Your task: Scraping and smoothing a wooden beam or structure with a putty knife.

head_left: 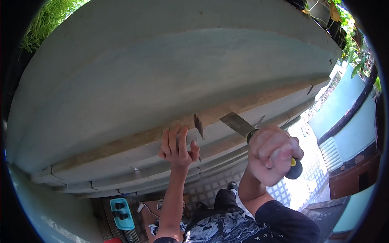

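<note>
While the right hand point(274, 153) is clenched around the scraper point(259, 139) handle, its blade point(237, 122) angles up-left onto the bare moulding strip point(227, 108), just right of the open-fingered left hand point(177, 146) pressing there.

Scraper point(239, 124) in my right hand point(273, 154): flat grey metal blade, black-yellow handle; blade tilted, tip on the bare tan strip point(227, 107) of the pale green wall moulding point(133, 152).
</note>
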`<state>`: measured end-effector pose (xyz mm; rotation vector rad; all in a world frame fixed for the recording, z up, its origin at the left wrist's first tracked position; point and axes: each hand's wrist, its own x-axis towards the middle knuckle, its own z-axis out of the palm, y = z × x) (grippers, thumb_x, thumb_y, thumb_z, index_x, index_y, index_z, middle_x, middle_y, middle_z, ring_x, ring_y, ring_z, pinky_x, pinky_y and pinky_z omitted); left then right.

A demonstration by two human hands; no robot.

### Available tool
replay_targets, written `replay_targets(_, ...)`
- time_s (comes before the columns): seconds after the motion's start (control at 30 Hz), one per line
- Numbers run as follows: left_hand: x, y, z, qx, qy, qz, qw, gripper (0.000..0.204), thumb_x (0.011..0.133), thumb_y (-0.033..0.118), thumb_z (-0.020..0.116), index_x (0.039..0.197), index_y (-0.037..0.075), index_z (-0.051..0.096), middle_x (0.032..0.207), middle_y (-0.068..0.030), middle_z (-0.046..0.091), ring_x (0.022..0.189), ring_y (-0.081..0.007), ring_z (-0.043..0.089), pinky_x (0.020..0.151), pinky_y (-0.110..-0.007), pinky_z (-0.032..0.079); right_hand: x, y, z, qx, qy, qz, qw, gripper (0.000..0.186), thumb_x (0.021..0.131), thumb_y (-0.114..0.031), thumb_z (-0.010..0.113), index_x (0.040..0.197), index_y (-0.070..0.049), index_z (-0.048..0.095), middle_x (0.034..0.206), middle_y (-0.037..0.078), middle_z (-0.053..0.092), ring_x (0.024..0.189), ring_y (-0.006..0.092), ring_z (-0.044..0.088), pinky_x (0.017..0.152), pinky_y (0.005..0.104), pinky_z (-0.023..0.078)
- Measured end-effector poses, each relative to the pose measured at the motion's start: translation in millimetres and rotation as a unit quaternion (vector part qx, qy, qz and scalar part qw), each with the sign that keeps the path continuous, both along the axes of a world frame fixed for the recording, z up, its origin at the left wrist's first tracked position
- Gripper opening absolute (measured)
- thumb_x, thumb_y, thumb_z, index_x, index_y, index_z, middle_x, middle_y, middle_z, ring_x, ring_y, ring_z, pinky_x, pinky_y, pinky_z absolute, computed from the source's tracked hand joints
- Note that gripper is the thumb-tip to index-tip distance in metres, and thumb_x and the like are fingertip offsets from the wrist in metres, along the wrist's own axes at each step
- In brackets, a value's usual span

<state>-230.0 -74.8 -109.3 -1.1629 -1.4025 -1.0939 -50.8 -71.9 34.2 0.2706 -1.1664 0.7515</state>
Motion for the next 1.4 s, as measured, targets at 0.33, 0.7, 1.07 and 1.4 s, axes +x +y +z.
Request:
replay_targets(0.33, 9.0, -1.9, 2.8, -0.011, -0.015, -0.013, 1.000, 0.042, 0.095, 0.037, 0.041, 0.121, 0.015, 0.065, 0.121, -0.0028, 0.065, 0.120, -0.0267, 0.053, 0.091, -0.035, 0.027, -10.6, 22.2, -9.3, -0.060, -0.060, -0.164, 0.983, 0.037, 0.093, -0.005, 0.053, 0.060, -0.007, 0.036, 0.050, 0.004, 0.049, 0.040, 0.0122, 0.044, 0.036, 0.0256, 0.031)
replay_targets(0.7, 25.5, -31.6, 28.5, -0.107, -0.081, -0.026, 0.991, 0.043, 0.096, 0.035, 0.044, 0.127, 0.011, 0.060, 0.129, -0.0085, 0.059, 0.124, -0.0317, 0.051, 0.093, -0.040, 0.031, 69.1, 47.3, -31.5, -0.074, 0.116, -0.309, 0.941, 0.024, 0.093, -0.011, 0.042, 0.070, -0.009, 0.036, 0.053, 0.004, 0.037, 0.043, 0.0147, 0.037, 0.041, 0.0246, 0.031)
replay_targets(1.07, 143.5, 9.5, 92.5, -0.241, -0.097, -0.240, 0.935, 0.049, 0.095, 0.030, 0.051, 0.138, 0.006, 0.051, 0.140, -0.0101, 0.054, 0.135, -0.0309, 0.045, 0.111, -0.044, 0.030, 179.0, 91.5, -38.6, -0.211, 0.220, -0.270, 0.913, 0.032, 0.095, -0.024, 0.041, 0.066, -0.013, 0.034, 0.049, 0.000, 0.030, 0.041, 0.0121, 0.030, 0.040, 0.0247, 0.030)
replay_targets(1.4, 200.4, 70.4, 86.3, -0.379, -0.070, -0.165, 0.908, 0.067, 0.095, 0.052, 0.049, 0.145, 0.007, 0.045, 0.147, -0.0089, 0.047, 0.138, -0.0253, 0.042, 0.115, -0.043, 0.027, 246.2, 155.5, -61.8, -0.042, -0.028, -0.061, 0.997, 0.021, 0.092, -0.013, 0.045, 0.072, -0.007, 0.045, 0.060, 0.007, 0.049, 0.044, 0.0139, 0.047, 0.037, 0.0275, 0.042)
